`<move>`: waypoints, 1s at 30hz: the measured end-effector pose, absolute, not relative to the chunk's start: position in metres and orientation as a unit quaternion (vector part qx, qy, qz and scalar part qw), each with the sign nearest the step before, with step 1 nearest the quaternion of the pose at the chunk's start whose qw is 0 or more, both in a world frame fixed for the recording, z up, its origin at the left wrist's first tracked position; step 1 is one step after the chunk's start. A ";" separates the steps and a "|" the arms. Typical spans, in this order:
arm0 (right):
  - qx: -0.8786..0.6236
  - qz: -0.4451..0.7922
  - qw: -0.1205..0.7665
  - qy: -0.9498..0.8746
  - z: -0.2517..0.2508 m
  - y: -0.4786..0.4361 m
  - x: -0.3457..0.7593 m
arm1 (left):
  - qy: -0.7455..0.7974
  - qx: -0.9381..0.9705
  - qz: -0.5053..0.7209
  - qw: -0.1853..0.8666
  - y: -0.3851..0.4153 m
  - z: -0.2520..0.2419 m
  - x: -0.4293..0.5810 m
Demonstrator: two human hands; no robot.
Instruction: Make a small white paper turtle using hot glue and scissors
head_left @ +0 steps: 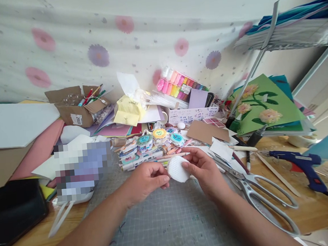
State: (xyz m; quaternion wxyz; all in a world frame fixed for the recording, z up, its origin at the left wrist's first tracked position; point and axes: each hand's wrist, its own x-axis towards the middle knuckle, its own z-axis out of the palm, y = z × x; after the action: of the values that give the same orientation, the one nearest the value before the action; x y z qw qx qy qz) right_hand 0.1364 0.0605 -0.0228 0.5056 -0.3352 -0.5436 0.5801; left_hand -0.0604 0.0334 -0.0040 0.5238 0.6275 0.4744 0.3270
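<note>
Both my hands hold a small white foam piece (178, 169) with a scalloped, roughly round outline above the grey cutting mat (166, 221). My left hand (146, 181) pinches its left edge with curled fingers. My right hand (203, 169) grips its right edge, thumb on the front. Just behind the piece lie several decorated round badges (151, 141) and a row of pens (149, 159).
Large metal scissors (260, 191) lie right of my right hand. A blue glue gun (300, 163) rests further right. A cardboard box (76, 105), coloured clay sticks (178, 84), green flower card (262, 105), paper stacks and a black tablet (13, 210) crowd the desk.
</note>
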 end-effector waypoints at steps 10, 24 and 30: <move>-0.329 0.585 0.498 -0.549 -0.024 0.060 0.135 | 0.459 0.590 0.374 0.549 0.034 -0.001 -0.055; -0.321 0.618 0.411 -0.589 -0.023 0.056 0.133 | 0.406 0.526 0.391 0.637 0.032 -0.013 -0.059; -0.345 0.580 0.327 -0.661 -0.026 0.054 0.132 | 0.444 0.586 0.328 0.594 0.036 -0.010 -0.060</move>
State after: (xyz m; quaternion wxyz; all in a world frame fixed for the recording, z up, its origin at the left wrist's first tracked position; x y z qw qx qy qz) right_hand 0.1322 0.0544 -0.0257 0.3267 -0.3449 -0.6614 0.5804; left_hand -0.0604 0.0360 -0.0105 0.5939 0.5857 0.4436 0.3277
